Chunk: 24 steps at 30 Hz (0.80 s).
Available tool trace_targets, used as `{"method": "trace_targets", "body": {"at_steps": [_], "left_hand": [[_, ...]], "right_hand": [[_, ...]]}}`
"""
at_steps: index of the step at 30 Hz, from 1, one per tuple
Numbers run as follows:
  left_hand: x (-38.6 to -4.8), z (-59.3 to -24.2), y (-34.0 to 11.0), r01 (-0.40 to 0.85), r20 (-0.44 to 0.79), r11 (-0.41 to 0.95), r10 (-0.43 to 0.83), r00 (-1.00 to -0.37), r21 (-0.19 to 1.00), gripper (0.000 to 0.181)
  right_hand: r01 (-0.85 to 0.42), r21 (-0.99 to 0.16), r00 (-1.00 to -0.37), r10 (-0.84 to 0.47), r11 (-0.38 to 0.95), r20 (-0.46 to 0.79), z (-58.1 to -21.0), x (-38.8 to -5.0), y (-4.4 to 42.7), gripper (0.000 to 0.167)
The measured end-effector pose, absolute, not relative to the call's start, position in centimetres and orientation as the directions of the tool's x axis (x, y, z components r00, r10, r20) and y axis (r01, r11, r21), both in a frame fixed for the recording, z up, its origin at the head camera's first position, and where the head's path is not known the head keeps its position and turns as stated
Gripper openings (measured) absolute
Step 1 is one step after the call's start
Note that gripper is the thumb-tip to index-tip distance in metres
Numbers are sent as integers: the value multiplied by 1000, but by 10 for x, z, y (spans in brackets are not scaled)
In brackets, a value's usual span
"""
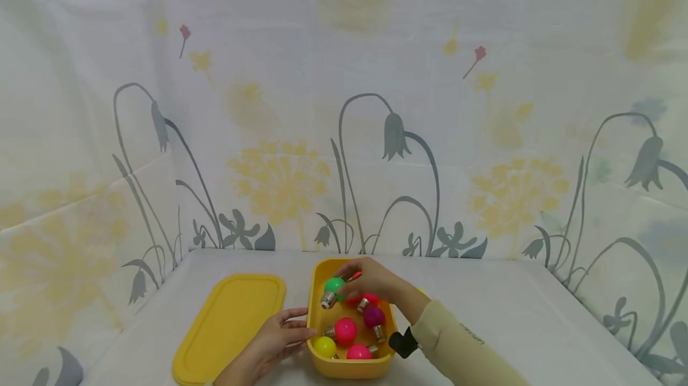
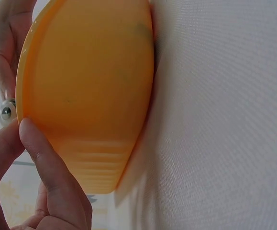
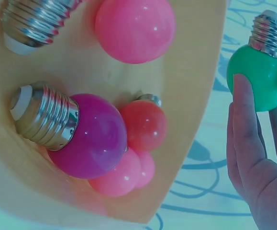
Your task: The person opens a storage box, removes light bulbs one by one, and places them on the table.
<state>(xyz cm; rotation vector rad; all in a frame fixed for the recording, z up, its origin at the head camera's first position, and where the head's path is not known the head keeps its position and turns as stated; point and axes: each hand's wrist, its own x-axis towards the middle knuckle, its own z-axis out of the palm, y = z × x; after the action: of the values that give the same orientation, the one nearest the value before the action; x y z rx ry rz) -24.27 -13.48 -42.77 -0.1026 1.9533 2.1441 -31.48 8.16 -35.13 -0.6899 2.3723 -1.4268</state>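
A yellow plastic box [image 1: 352, 369] without its lid stands on the table with several coloured light bulbs lying in it. My left hand [image 1: 275, 341] is at its left side; in the left wrist view, thumb and a finger pinch the rim of the box wall [image 2: 90, 72]. Between the fingertips of my right hand [image 1: 372, 280] is a green bulb [image 3: 256, 79], held over the far part of the box, its metal screw base pointing away from the palm. Below lie a purple bulb [image 3: 90, 136], a red bulb [image 3: 144, 125], a pink bulb [image 1: 346, 331] and a yellow bulb [image 1: 325, 347].
To the left of the box a yellow lid [image 1: 231, 326] lies flat on the white tabletop [image 1: 510, 308]. Behind and at the sides hangs a flower-printed cloth [image 1: 355, 63]. Near the right sleeve is a small black object [image 1: 403, 343], its kind unclear.
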Motion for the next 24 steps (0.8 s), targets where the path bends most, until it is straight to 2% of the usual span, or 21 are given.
{"method": "trace_targets", "body": {"at_steps": [9, 24], "left_hand": [[-243, -428, -136, -227, -218, -67, 124, -968, 972, 61], [-243, -429, -135, -222, -214, -65, 112, -970, 973, 62]], "right_hand": [[-279, -891, -848, -527, 358, 54, -346, -303, 93, 32], [-251, -907, -887, -455, 338, 76, -348, -291, 123, 33]]}}
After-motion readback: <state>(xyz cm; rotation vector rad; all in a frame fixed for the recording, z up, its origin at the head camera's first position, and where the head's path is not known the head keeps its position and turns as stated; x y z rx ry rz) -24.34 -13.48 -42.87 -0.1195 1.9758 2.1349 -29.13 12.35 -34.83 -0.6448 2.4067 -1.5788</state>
